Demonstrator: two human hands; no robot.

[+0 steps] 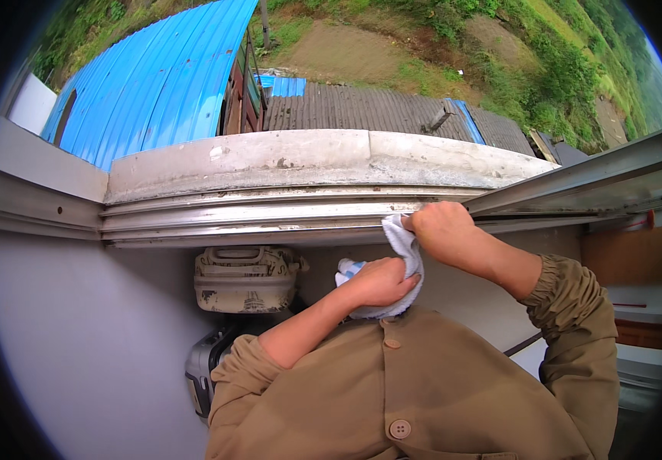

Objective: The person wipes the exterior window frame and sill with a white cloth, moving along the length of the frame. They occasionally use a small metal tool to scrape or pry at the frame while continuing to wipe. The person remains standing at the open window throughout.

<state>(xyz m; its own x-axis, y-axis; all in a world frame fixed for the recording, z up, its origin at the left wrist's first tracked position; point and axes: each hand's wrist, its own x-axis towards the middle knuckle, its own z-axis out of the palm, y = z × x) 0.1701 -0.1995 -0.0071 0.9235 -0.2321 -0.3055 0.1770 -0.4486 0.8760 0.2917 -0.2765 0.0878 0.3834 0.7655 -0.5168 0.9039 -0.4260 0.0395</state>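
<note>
The right hand point(444, 230) is closed in a fist around the upper end of a white cloth point(406, 249), its knuckles raised at the inner edge of the window track point(254, 218), toward the track's right end and just beside the foot of the sash point(584, 172). The left hand point(385, 282) is positioned lower and nearer the body, fingers curled and closed on the cloth's lower part. The cloth (white, with a light blue patch at its left side) hangs between both hands, in front of the jacket point(454, 391), its lower portion bunched. Contact between the right fingertips and the track cannot be confirmed, as the fist hides them. The track consists of parallel metal rails, with dark marks along them; a pale, stained ledge point(285, 165) runs along its outer edge. Below the inner edge, left of the hands, stands a cream patterned case point(243, 287) with a top handle; a grey suitcase point(204, 368) is located nearer the body, partly covered by the left sleeve point(243, 376). Beyond the ledge lie a blue corrugated roof point(162, 77), a grey corrugated roof point(346, 107) and a green hillside point(561, 77).
</note>
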